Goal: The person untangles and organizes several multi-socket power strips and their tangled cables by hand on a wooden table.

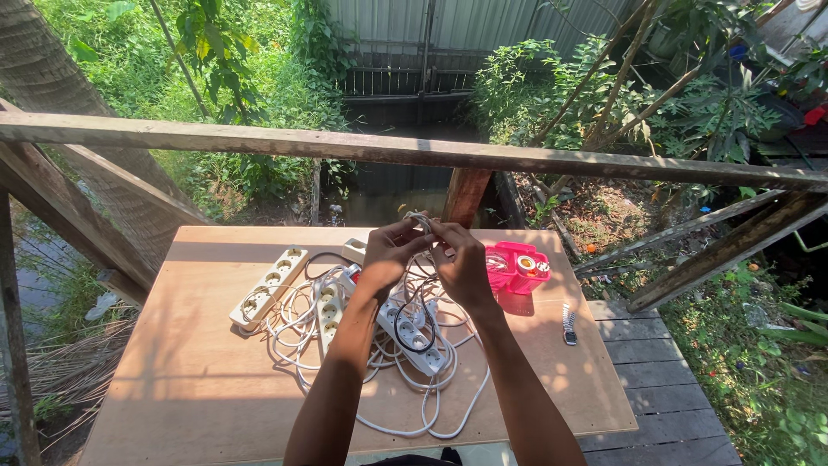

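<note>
Both hands are raised together over the far middle of the bare plywood worktop (181,371), at about 12 o'clock from the heap of cables. The left hand (390,250) has its fingers curled inward, fingertips pinching a small loop of white cord (420,219) that stands up between the two hands. The right hand (461,263) is closed round the same cord from the 3 o'clock side, its fingertips touching those of the left; which part of the cord each hand grips is too small to tell.

Under the hands and forearms lies a tangle of white power cable (427,414), looping out towards 6 o'clock, close to the worktop's near edge. Within the tangle sit several power strips. A cream multi-socket power strip (269,286) lies slantwise at 9 o'clock from the hands, apart from them. A second white strip (329,312) lies just beside the left forearm, and a third white strip (416,338) lies between the two forearms with a thin black ring of wire on it.

At 3 o'clock, just beside the right hand, stands a bright pink plastic box (518,267) with its lid open. Off the worktop at 4 o'clock, a small silver-and-black object (569,326) rests on the grey decking boards (664,380). A weathered wooden rail (259,142) crosses at 12 o'clock, beyond the hands.
</note>
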